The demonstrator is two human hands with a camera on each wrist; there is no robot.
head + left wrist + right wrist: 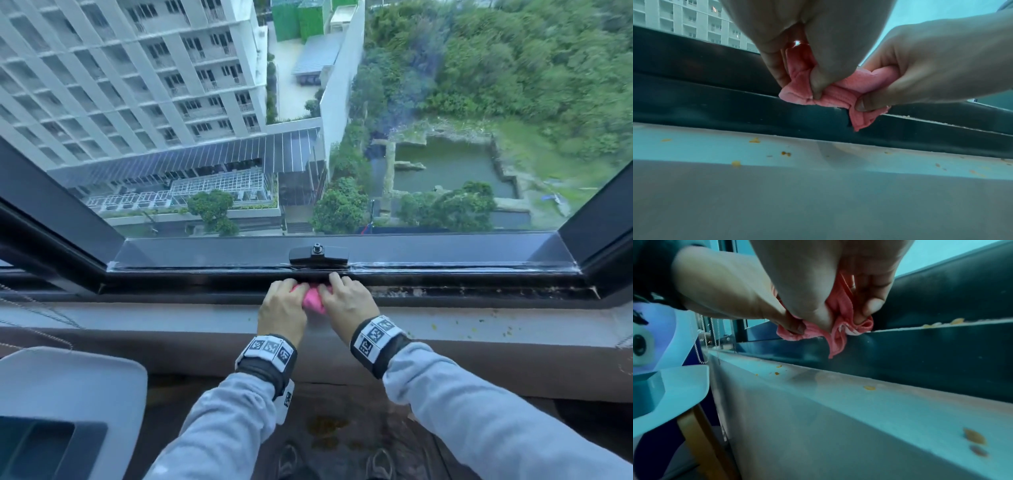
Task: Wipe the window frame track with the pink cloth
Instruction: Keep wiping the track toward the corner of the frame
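Note:
The bunched pink cloth [313, 300] sits on the black window frame track [445, 279], just below the window handle [318, 255]. My left hand [284, 301] pinches the cloth's left part between thumb and fingers. My right hand [346, 298] pinches its right part, fingertips reaching over into the track. In the left wrist view my left hand [797, 82] and right hand [931, 68] squeeze the cloth [838, 95] against the frame's rail [735, 104], and one corner hangs down. In the right wrist view my right hand [846, 313] grips folds of the cloth [836, 340].
Pale grime lines the track to the right [479, 291]. Yellow crumbs [496, 325] dot the grey sill [171, 318]. A white seat [68, 394] stands at lower left, and a bead cord [34, 308] lies on the sill's left end. The glass looks far down onto buildings.

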